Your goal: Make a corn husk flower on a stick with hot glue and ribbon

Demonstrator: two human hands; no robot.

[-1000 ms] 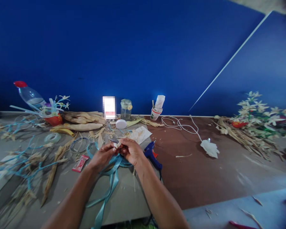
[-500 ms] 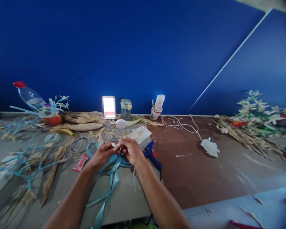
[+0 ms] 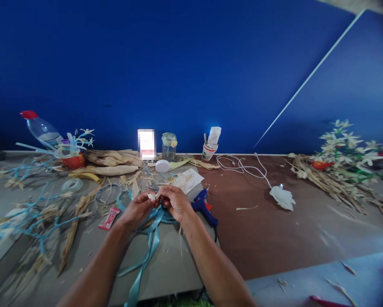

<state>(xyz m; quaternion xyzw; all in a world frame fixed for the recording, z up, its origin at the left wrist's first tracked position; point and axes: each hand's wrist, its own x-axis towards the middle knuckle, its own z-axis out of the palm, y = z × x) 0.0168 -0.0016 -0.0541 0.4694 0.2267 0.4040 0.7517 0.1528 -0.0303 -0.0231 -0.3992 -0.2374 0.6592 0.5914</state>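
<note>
My left hand [image 3: 136, 209] and my right hand [image 3: 176, 202] meet over the grey table, fingers pinched together on a small pale strip of husk [image 3: 154, 196] held between them. Below the hands lies a light blue satin ribbon [image 3: 146, 251], looped under them and trailing toward the table's front edge. A blue glue gun [image 3: 204, 207] rests just right of my right hand.
Dried husks [image 3: 110, 164], blue-wrapped stems [image 3: 38, 213], a tape roll [image 3: 71, 184], a wire ring [image 3: 106, 194] and a red packet [image 3: 108, 218] lie left. A bottle [image 3: 41, 130], glass jar [image 3: 168, 146] and cup [image 3: 208, 150] line the back. White cable [image 3: 242, 167], white flowers [image 3: 347, 162] right.
Both hands stay together on the husk strip, with only small finger shifts. The view has drifted slightly.
</note>
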